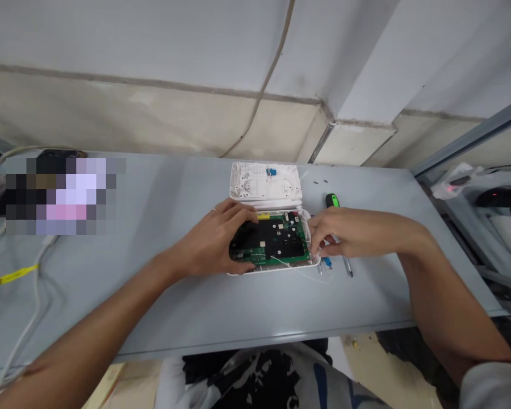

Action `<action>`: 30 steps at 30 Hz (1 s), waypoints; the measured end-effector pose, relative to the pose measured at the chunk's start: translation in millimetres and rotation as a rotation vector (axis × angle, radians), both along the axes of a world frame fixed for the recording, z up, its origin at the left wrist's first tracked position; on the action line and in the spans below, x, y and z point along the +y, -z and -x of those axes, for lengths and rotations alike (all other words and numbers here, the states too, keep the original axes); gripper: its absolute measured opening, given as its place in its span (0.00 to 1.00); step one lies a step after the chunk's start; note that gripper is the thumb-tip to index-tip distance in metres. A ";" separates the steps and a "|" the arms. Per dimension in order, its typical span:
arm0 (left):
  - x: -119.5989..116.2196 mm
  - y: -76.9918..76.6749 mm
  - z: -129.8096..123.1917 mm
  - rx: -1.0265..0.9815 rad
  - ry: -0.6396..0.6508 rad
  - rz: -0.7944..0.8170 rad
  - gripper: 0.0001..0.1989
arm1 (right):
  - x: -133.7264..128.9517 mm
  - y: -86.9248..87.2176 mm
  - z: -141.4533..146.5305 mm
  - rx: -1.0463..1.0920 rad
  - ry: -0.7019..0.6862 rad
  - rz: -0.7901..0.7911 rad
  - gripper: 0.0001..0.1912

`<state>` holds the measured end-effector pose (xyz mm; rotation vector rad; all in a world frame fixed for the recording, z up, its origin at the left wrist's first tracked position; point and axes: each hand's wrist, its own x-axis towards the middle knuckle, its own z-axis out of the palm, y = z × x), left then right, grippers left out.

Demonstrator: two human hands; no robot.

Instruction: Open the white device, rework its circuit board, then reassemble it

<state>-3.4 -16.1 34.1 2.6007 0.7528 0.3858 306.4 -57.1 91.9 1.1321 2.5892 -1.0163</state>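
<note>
In front of me lies a shallow white plastic housing (213,274) holding a green circuit board (300,233) with a black plate (266,236) over much of it. My left hand (221,238) grips the housing's left end, thumb at the near edge and fingers at the far edge. At its right end, my right hand (330,233) has its fingertips pressed together; what they hold is hidden. A thin white wire (281,261) runs off the board's near side. Behind the housing lies a white plastic cover (259,184) with a small blue part (272,172).
A screwdriver with a green and black handle (333,200) lies partly under my right hand. A small blue item (327,262) sits nearby. Two small dark pieces (316,182) lie behind. At left are a white cable (36,295) and a blurred-out area. The grey table (174,318) meets a wall.
</note>
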 end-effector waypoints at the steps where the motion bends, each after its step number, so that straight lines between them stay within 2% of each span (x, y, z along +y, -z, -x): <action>1: -0.1 0.5 0.0 -0.002 0.006 -0.009 0.34 | -2.5 0.6 0.5 -0.030 -0.009 -0.017 0.17; 4: -0.7 2.3 -0.8 -0.014 0.025 -0.027 0.33 | -5.9 1.7 1.1 -0.100 -0.031 -0.067 0.21; 6: -1.3 3.1 -1.2 -0.019 0.026 -0.023 0.33 | -5.4 0.7 1.3 -0.100 -0.056 -0.047 0.22; 10: 0.0 2.1 2.1 -0.039 0.024 0.038 0.35 | -3.6 -1.3 3.8 -0.010 -0.042 -0.022 0.18; 14: 7.6 0.3 12.2 -0.165 -0.004 0.210 0.27 | -5.3 6.5 14.4 0.032 0.114 -0.305 0.16; 17: 12.1 -1.8 19.0 -0.185 -0.001 0.238 0.15 | -6.4 16.2 24.3 -0.034 0.141 -0.487 0.12; 20: 11.4 -8.6 22.4 -0.114 0.037 0.143 0.05 | -5.3 24.3 28.1 -0.119 0.146 -0.553 0.09; 24: 2.6 -20.4 22.1 0.014 0.106 -0.008 0.07 | -2.6 34.8 21.0 -0.174 0.182 -0.577 0.06; 27: -8.1 -22.3 17.6 0.165 0.119 -0.141 0.08 | -3.5 48.0 14.0 -0.035 0.245 -0.566 0.06; 30: -18.7 -19.6 11.9 0.279 0.131 -0.290 0.05 | -7.1 65.9 12.4 0.177 0.377 -0.600 0.08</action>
